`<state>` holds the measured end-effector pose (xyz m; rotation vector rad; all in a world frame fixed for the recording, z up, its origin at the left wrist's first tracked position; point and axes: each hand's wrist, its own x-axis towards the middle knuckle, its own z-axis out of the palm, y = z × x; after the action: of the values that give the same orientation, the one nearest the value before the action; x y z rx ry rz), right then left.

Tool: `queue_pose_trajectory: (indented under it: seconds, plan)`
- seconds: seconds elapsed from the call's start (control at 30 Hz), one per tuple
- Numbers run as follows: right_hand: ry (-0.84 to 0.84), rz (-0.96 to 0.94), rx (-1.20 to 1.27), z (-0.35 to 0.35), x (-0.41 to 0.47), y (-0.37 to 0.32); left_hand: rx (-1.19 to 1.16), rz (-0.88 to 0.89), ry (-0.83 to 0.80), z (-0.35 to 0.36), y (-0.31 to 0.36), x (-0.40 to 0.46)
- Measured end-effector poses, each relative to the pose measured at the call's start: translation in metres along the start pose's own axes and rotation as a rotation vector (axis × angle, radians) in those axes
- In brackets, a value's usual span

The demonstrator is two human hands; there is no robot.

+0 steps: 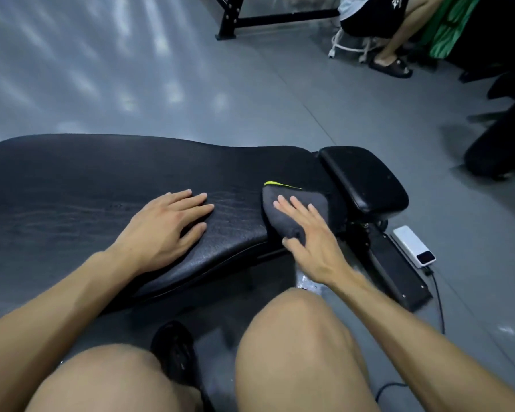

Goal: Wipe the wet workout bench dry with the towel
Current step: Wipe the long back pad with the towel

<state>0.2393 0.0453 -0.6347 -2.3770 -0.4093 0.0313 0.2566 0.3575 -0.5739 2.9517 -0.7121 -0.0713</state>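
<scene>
The black padded workout bench stretches across the view from the left, its textured surface showing wet streaks near the middle. A smaller black seat pad sits at its right end. My left hand lies flat on the bench, fingers spread, holding nothing. A folded dark grey towel with a yellow-green edge rests at the bench's right end. My right hand presses flat on the towel, thumb hooked under its near edge.
A white power bank with a black cable lies on the grey floor beside the bench base. Another person's legs and sandal are at the top right near a white stool and a black frame. My knees fill the foreground.
</scene>
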Motion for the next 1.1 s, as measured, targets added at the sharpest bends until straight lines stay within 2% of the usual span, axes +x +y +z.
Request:
queue_pose_trajectory:
  seconds: [0.07, 0.17, 0.23, 0.33, 0.43, 0.57, 0.67, 0.8, 0.9, 0.97, 1.03, 1.1]
  plan:
    - [-0.024, 0.049, -0.022, -0.025, 0.001, 0.029, -0.007, 0.001, 0.007, 0.003, 0.003, 0.007]
    - [0.104, 0.450, 0.029, -0.062, 0.016, 0.060, 0.000, -0.003, 0.034, 0.008, 0.004, 0.010]
    - [0.142, 0.567, -0.032, -0.068, 0.033, 0.067, 0.008, -0.009, 0.035, 0.010, 0.004, 0.011]
    - [0.076, 0.402, -0.081, -0.059, 0.070, 0.058, 0.015, -0.019, 0.033, 0.011, 0.004, 0.013]
    - [0.032, 0.335, -0.121, -0.052, 0.099, 0.060, 0.018, -0.032, 0.034, 0.012, 0.006, 0.014]
    - [-0.034, 0.140, -0.109, -0.050, 0.049, 0.063, 0.020, -0.039, 0.029, 0.011, 0.009, 0.014]
    - [-0.085, 0.064, -0.082, -0.053, 0.016, 0.069, 0.022, -0.038, 0.035, 0.011, 0.010, 0.014]
    - [-0.110, 0.186, -0.094, -0.063, 0.085, 0.083, 0.024, -0.049, 0.040, 0.011, 0.011, 0.015]
    - [0.001, 0.372, -0.089, -0.060, 0.159, 0.080, 0.036, -0.057, 0.044, 0.011, 0.012, 0.014]
    - [0.045, 0.411, -0.117, -0.047, 0.190, 0.071, 0.040, -0.058, 0.040, 0.011, 0.013, 0.015]
    - [-0.017, 0.252, -0.134, -0.028, 0.191, 0.053, 0.044, -0.064, 0.034, 0.012, 0.013, 0.015]
    - [-0.124, -0.081, -0.115, -0.015, 0.160, 0.033, 0.039, -0.071, 0.040, 0.011, 0.012, 0.015]
